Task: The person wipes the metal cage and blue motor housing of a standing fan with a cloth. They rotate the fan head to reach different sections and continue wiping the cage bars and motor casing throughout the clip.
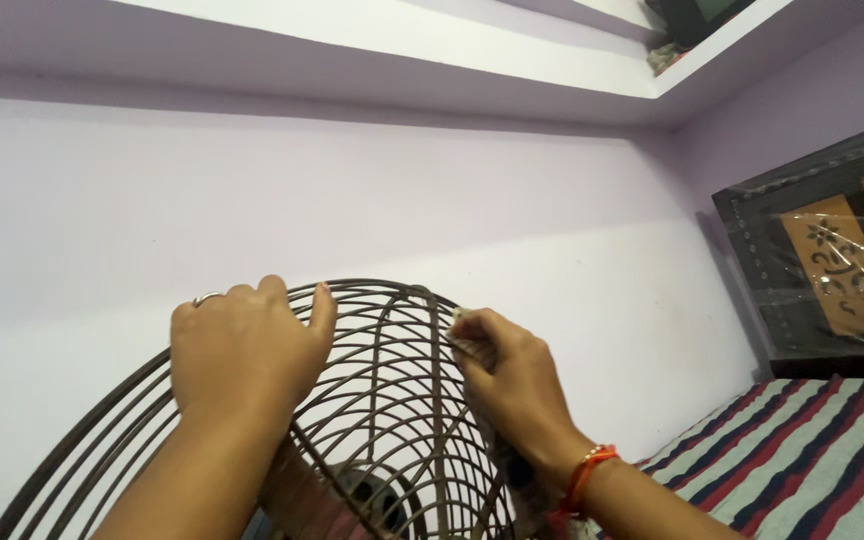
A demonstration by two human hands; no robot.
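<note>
A round brown wire fan guard (392, 420) stands tilted in front of a pale lilac wall. My left hand (242, 350), with a ring on one finger, rests over the guard's top rim and grips the wires. My right hand (507, 375), an orange thread band at its wrist, pinches a small pale cloth (464, 330) against the wires at the guard's upper right. Through the wires I see a dark hub (372, 495) low in the middle.
A striped cloth in red, white and dark blue (812, 460) covers the surface at lower right. A dark framed panel wrapped in clear plastic (832, 260) leans on the right wall. White shelves (512, 50) run overhead.
</note>
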